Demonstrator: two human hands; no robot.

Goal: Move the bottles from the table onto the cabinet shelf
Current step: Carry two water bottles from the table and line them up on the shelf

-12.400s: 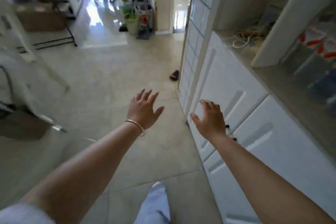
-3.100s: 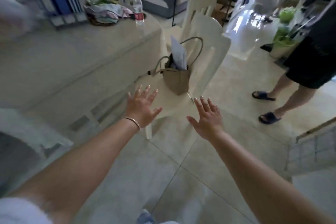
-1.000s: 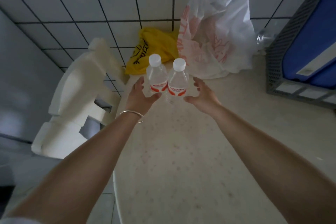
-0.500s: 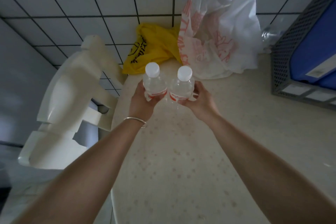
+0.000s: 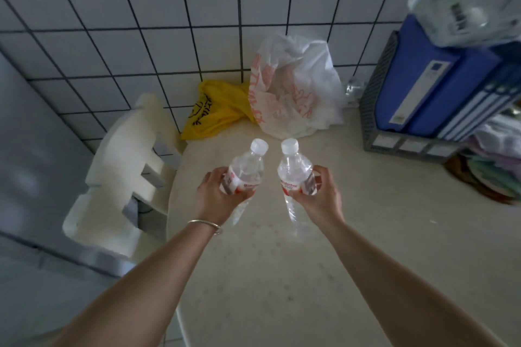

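Left hand (image 5: 215, 200) grips left bottle (image 5: 245, 170). Right hand (image 5: 321, 200) grips right bottle (image 5: 294, 170). Both above table (image 5: 282, 276).

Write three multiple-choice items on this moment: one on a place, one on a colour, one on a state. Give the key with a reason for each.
1. Where does the yellow bag lie?
A. against the tiled wall, left of the white plastic bag
B. in the grey file rack
C. on the white chair

2. What colour are the bottle caps?
A. blue
B. white
C. red

3. How are the two bottles held?
A. both in one hand
B. both standing on the table
C. one in each hand

Key: A, it sits by the wall beside the white bag. B, both caps are white. C, the left hand grips the left bottle and the right hand grips the right bottle.
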